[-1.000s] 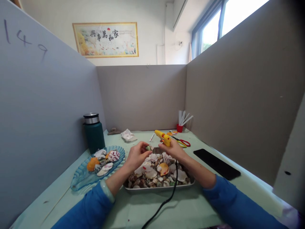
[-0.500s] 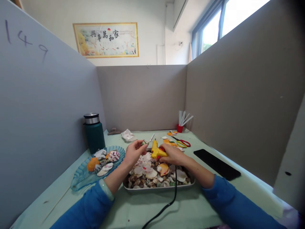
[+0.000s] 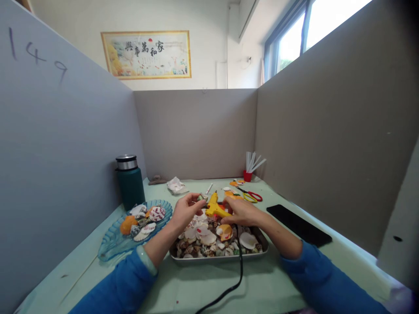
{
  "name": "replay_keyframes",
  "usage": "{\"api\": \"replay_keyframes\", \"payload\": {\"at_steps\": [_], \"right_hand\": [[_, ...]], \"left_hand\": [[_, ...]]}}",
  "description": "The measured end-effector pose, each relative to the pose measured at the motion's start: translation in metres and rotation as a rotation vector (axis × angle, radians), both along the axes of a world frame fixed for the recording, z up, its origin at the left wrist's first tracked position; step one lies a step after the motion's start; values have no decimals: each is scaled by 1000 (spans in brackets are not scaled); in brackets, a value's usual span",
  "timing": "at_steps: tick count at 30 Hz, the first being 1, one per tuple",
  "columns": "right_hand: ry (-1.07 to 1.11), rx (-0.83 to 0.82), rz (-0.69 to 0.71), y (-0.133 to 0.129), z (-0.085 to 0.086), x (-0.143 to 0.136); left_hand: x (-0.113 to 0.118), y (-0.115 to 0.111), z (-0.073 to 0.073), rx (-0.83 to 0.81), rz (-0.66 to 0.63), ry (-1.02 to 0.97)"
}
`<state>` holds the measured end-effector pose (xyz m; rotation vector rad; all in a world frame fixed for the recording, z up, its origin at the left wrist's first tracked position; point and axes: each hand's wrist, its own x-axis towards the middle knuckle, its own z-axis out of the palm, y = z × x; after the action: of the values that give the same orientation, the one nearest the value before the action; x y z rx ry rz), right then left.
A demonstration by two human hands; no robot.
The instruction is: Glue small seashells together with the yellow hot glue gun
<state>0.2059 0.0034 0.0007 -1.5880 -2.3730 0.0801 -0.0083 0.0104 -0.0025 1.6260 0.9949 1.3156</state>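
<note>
My left hand (image 3: 186,210) pinches a small greenish seashell (image 3: 202,197) between thumb and fingertips, above the far left part of a metal tray (image 3: 212,261). In my right hand (image 3: 240,210) is a yellow hot glue gun (image 3: 214,206), its nozzle pointing up and away, just right of the shell. Whether the nozzle touches the shell, I cannot tell. A black cord (image 3: 240,261) runs from the gun over the tray's near edge. Many loose seashells (image 3: 207,237) fill the tray below both hands.
A blue plate (image 3: 109,244) of shells and a dark green bottle (image 3: 130,187) stand left. Behind lie crumpled tissue (image 3: 176,186), a white stick (image 3: 209,188), orange shell pieces (image 3: 233,195) and scissors (image 3: 252,196). A red cup (image 3: 247,176) holds white sticks; a black slab (image 3: 298,224) lies right.
My left hand has shifted slightly right with the shell. The glue gun has turned a little in my right hand, its handle end now further right, and its cord has shifted left.
</note>
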Motion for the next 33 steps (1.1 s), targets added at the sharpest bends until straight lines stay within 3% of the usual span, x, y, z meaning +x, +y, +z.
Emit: {"api": "replay_keyframes", "payload": {"at_steps": [8,11,14,17,20,25,33], "right_hand": [[231,25,10,9,-19,-12],[337,-39,89,11,-21,-14],[376,5,96,12,-20,-13],[477,83,135,10,-17,-14],[592,68,292,5,-14,-16],[562,120,371,-2,-13,-21],[512,276,377,-2,-16,-20]], "left_hand": [[-1,5,-3,10,-9,-40],[-1,5,-4,6,-16,-36],[-1,3,-2,-6,-21,-42],[0,0,-1,-25,-88,-32],[0,-2,-1,-40,-202,-8],[-1,1,-7,-61,-344,55],[-1,5,-10,-45,-390,124]]}}
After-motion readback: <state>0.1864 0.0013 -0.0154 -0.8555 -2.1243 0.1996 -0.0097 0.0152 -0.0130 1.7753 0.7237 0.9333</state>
